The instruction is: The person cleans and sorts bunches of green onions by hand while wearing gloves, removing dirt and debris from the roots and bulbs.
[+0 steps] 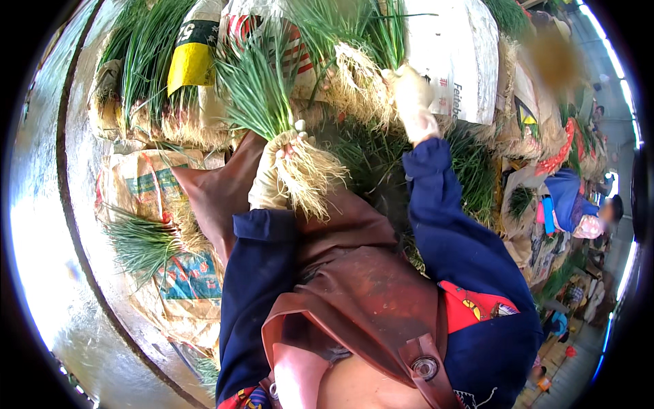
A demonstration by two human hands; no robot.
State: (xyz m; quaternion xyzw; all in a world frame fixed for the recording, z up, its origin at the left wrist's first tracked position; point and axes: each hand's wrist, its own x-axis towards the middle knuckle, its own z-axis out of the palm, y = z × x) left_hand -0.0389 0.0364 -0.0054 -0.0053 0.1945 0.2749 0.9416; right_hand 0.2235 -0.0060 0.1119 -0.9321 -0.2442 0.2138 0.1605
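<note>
Head view: two gloved hands, two bunches in play. Left hand grips one scallion bunch by its roots, above the apron. Right hand, arm outstretched, clutches another bunch on the pile.

Both hands are covered by pale, smooth rubbery gloves; the scallion bunch shows glossy leaves and stringy matt roots; a brown apron looks leathery.

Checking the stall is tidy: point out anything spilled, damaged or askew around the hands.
One small green-onion bunch lies alone on the sacks at the left, apart from the stacked pile. The left hand grips a bunch; nothing looks damaged.
</note>
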